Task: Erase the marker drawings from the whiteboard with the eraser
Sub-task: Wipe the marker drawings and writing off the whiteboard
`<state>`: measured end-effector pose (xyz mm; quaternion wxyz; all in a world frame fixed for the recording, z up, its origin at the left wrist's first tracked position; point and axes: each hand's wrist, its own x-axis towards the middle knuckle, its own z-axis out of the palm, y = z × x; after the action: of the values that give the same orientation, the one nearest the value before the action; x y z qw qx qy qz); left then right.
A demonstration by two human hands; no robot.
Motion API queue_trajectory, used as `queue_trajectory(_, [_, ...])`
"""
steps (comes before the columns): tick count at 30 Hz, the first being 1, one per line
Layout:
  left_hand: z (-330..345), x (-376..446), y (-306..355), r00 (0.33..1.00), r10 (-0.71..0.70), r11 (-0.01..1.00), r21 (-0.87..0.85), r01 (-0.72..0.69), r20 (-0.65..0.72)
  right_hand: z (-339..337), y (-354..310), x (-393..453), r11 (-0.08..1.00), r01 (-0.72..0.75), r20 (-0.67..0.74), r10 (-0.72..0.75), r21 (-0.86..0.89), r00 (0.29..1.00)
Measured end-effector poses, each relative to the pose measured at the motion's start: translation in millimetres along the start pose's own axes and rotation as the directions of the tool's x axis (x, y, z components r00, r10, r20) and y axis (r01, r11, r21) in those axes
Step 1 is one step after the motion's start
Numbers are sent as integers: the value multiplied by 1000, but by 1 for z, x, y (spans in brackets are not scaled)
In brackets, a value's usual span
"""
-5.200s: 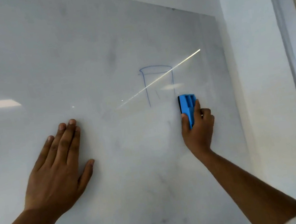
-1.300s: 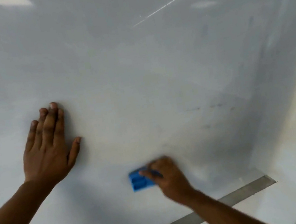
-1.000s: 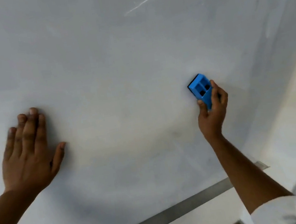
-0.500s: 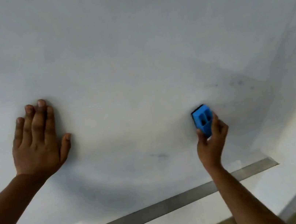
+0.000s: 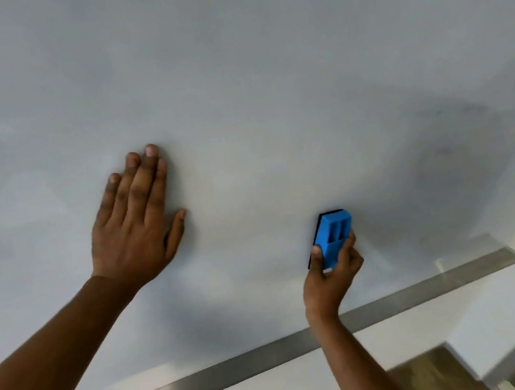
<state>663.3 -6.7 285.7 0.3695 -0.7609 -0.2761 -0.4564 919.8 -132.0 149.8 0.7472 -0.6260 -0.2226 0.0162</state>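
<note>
From the lower left of the frame our left forearm reached up to the left hand, which lay flat on the whiteboard with fingers straight and together, thumb splayed. Right of centre, our right hand rose from the lower edge and gripped the blue eraser between thumb and curled fingers, its dark pad against the board. Faint grey smudges showed at the upper right. We could read no writing.
</note>
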Motion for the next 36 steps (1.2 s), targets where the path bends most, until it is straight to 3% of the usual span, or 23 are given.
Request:
queue_trajectory(5, [-37,-32,-80,996,-93,996,2,93,-10,55,-30,-78,994,70,4,-71,79,997])
queue_trajectory(12, [-84,-96,-211,996,-83,993,81,85,-21,154,-69,-227,977,192,27,-195,89,980])
queue_trajectory(18, [-94,-140,-264,995,101,977,192,-94,-27,216,-53,-363,924,380,270,-358,-32,894])
queue_trajectory(20, [-92,-143,-267,991,122,970,218,-110,-45,220,-33,-396,878,472,455,-388,-81,801])
queue_trajectory(23, [-94,-141,-267,992,118,980,167,-108,-47,199,-2,-427,670,739,804,-397,-76,442])
queue_trajectory(24, [-95,-144,-267,993,108,985,140,-101,-47,187,7,-427,635,769,838,-378,-75,395])
queue_trajectory(25, [-95,-143,-268,993,105,987,127,-98,-48,178,10,-417,654,750,819,-372,-104,438])
queue_trajectory(27, [-95,-141,-269,993,109,988,113,-103,-43,160,2,-382,786,605,698,-363,-127,617])
queue_trajectory(29, [-96,-139,-266,994,104,990,104,-100,-40,146,-20,-331,868,482,473,-375,-124,797])
queue_trajectory(31, [-99,-140,-262,997,69,996,61,-66,-45,137,-51,-273,928,356,215,-327,-107,920])
queue_trajectory(34, [-107,-130,-265,997,-34,999,14,35,-72,140,-97,-198,958,280,14,-279,-66,960])
queue_trajectory(36, [-114,-121,-281,991,-103,993,44,107,-87,154,-120,-184,932,363,-20,-363,-2,932])
